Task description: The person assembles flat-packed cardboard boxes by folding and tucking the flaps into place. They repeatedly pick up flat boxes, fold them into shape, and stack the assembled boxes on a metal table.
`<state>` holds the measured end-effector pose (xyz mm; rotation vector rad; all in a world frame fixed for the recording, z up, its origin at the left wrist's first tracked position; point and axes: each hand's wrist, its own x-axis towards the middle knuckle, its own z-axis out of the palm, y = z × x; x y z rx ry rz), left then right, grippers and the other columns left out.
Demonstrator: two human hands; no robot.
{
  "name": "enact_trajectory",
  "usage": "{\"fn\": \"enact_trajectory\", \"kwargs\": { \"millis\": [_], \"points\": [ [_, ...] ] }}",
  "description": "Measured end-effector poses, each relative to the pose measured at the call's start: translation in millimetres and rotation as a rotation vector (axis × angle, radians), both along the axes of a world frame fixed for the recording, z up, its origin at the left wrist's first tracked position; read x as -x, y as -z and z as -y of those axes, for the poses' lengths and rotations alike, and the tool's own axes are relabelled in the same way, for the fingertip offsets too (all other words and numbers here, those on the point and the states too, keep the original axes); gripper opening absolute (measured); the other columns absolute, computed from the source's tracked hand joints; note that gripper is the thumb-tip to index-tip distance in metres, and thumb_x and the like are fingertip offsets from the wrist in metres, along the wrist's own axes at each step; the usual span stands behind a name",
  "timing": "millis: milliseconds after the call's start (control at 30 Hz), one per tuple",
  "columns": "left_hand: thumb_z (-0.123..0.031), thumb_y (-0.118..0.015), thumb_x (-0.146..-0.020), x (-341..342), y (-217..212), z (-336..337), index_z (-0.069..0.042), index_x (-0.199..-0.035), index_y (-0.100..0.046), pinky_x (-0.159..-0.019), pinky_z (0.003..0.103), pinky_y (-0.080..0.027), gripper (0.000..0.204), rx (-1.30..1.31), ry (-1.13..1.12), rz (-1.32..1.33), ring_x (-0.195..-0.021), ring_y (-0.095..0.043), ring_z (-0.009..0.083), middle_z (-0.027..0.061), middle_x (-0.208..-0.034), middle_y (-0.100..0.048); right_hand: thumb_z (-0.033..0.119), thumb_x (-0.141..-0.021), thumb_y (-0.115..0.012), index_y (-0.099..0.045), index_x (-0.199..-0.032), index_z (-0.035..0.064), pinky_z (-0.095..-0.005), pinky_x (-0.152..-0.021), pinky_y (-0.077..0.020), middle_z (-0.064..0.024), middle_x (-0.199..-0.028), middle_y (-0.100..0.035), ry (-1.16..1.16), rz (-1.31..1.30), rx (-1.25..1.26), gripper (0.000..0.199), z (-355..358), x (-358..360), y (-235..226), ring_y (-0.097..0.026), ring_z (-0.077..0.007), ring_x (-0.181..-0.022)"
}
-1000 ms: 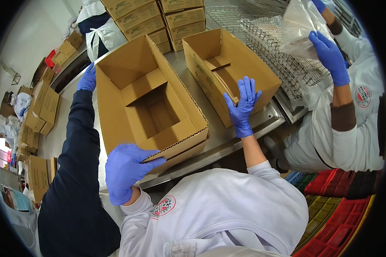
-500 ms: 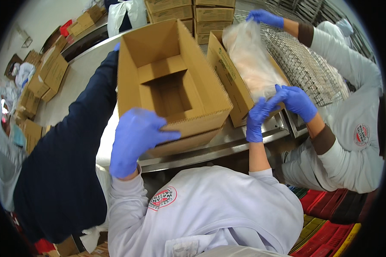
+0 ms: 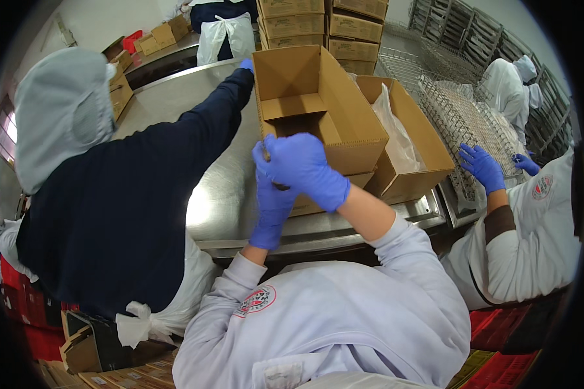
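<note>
Both my blue-gloved hands meet in front of the near end of an open cardboard box. My right hand, fingers closed, crosses over the upper part of my left hand. A small dark brown thing shows between them; its kind I cannot make out. My left hand's fingers are curled and partly covered by the right. The open box stands on another carton. Just to its right, a second open carton holds a clear plastic bag.
At left, a co-worker in dark sleeves reaches a gloved hand to the box's far corner. Another co-worker's gloved hand is beside wire racks at right. Stacked cartons stand behind the metal table.
My right hand has left the bagged carton and joined my left at the open box. The right co-worker has let go of the bag, which now sits lower in its carton. The view has shifted.
</note>
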<state>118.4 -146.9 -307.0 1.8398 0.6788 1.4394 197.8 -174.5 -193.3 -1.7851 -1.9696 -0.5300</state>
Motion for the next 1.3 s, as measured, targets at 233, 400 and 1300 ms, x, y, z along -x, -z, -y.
{"fn": "enact_trajectory", "kwargs": {
  "millis": [233,400,1300],
  "points": [
    [-0.015,-0.078,-0.070,-6.1,-31.8,14.5,-0.007,-0.140,-0.033,-0.107,0.038,-0.029,0.083,-0.183,-0.366,-0.374,-0.132,-0.034,0.0304,0.0151,-0.142,-0.037,0.022,-0.077,-0.062,-0.063,-0.068,0.0068,-0.0373,-0.054,-0.0507,-0.0105,-0.069,-0.065,-0.083,-0.135,-0.553,0.018,25.1,-93.8,-113.9,-0.063,-0.0298,-0.060],
    [-0.039,-0.084,-0.060,-22.7,-102.4,65.6,0.000,-0.144,-0.003,-0.114,0.039,-0.007,0.123,-0.035,0.427,-0.094,-0.140,-0.006,0.0338,0.0224,-0.149,-0.015,0.006,-0.082,-0.061,-0.065,-0.102,-0.0061,-0.0268,-0.077,-0.0497,-0.0099,-0.095,-0.066,-0.034,-0.581,-0.893,0.024,187.3,-162.0,-136.6,-0.063,-0.0171,-0.083],
    [-0.050,-0.048,-0.092,-106.3,-50.0,47.2,0.001,-0.107,-0.063,-0.067,0.026,-0.053,0.055,0.721,1.488,-0.929,-0.081,-0.069,0.0187,0.0135,-0.097,-0.069,0.025,-0.078,-0.064,-0.069,-0.095,0.0130,-0.0368,-0.047,-0.0483,-0.0102,-0.049,-0.054,0.220,0.142,-0.172,0.021,86.0,-225.3,33.2,-0.058,-0.0270,-0.046]
  ]
}}
